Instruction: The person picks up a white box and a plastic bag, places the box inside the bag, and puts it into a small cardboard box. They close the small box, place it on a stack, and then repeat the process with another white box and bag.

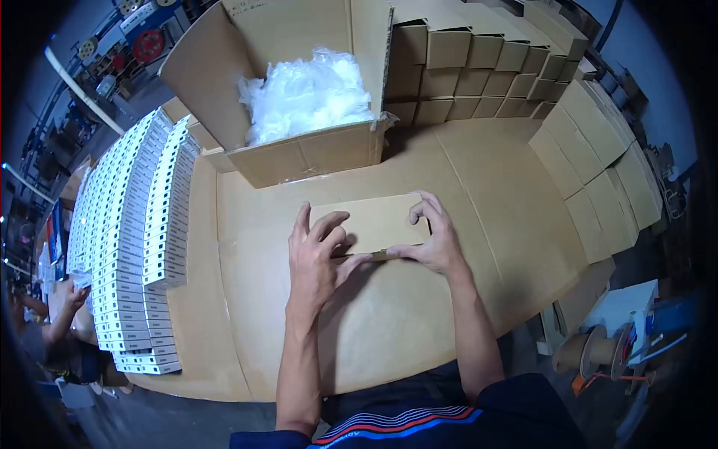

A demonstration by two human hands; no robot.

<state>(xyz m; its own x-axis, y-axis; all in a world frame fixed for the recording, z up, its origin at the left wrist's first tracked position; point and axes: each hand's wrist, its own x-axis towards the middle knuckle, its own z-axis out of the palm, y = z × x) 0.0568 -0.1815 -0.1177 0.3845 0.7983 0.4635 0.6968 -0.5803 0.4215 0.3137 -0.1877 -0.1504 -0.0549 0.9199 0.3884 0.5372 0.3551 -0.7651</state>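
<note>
Between my hands is a small, flat brown cardboard box [381,217], at the middle of the cardboard-covered table. My left hand [315,251] grips its left end, with the thumb along the near edge and the fingers bent over the top. At the right end, my right hand [437,236] has its thumb on the near edge and its curled fingers around the far corner. What lies inside the box, if anything, does not show.
A large open carton [307,157] with clear plastic bags [307,97] stands at the back. White labelled boxes [131,239] are stacked at left, plain brown boxes [479,75] at back right and more brown boxes [591,165] at right. Another person's hand [75,295] shows far left.
</note>
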